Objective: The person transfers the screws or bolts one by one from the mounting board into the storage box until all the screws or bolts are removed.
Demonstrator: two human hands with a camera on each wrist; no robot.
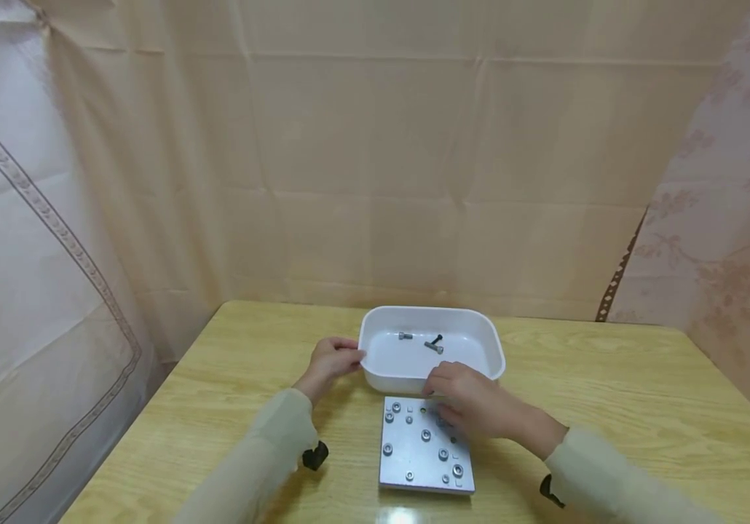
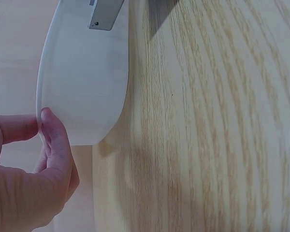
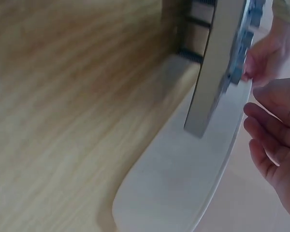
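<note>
Metal plate (image 1: 417, 457), studded with bolts (image 1: 443, 455), lies on the wooden table (image 1: 578, 378) just in front of the white tray (image 1: 389, 381), its far right part beneath the fingers of the right hand (image 1: 470, 397). Those fingers are loosely curled, nothing visible between them. The left hand (image 1: 330, 360) pinches the tray's left rim; three loose screws (image 1: 437, 348) lie inside
</note>
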